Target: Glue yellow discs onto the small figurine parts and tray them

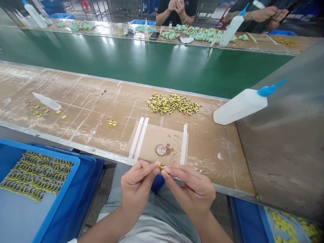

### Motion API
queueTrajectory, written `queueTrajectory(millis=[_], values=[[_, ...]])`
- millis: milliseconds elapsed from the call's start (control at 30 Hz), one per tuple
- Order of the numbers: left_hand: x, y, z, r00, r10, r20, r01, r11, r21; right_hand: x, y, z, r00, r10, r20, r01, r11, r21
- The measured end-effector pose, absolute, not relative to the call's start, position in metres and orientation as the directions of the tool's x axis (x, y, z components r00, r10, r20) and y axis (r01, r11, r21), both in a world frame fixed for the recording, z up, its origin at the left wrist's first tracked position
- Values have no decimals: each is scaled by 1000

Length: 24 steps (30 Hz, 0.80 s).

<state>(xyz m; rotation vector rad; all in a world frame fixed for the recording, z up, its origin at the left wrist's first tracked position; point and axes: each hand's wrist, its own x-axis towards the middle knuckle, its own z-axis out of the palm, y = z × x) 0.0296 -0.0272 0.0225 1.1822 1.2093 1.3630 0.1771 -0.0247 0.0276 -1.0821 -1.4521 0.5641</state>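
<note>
My left hand (pixel 138 184) pinches a small round yellow disc (pixel 159 165) between thumb and forefinger. Fingertip to fingertip with it, my right hand (pixel 191 189) grips a tiny yellow-and-dark piece (pixel 162 168), mostly hidden by the fingers. The two parts meet or nearly meet; I cannot tell which. Just beyond my hands, a cardboard sheet (pixel 152 138) is taped to the bench and carries a small clear round dish (pixel 161 150) with wet spots beside it. A pile of yellow-and-dark pieces (pixel 173 103) lies farther back.
On the right stands a tilted white bottle with blue nozzle (pixel 240 106), against a metal panel (pixel 286 141). A blue tray (pixel 76 168) at left holds rows of pieces; a bin (pixel 263 219) at lower right has yellow discs. Beyond the green belt (pixel 141 60), two people work.
</note>
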Motion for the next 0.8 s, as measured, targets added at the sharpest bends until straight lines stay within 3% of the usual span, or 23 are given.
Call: queueTrajectory(millis=[167, 500, 700, 800], values=[[27, -26, 24, -51, 999, 17, -82, -21, 996, 181, -29, 31, 107, 881, 460, 296, 413, -861], [27, -16, 28, 148, 939, -309, -321, 341, 884, 192, -28, 40, 58, 978, 200, 95, 194, -976], [31, -17, 25, 130, 926, -354, -388, 376, 842, 194, -22, 40, 22, 996, 81, 61, 79, -995], [33, -18, 26, 169, 908, -384, -447, 418, 791, 193, -22, 38, 19, 1000, 18, -37, 18, -999]])
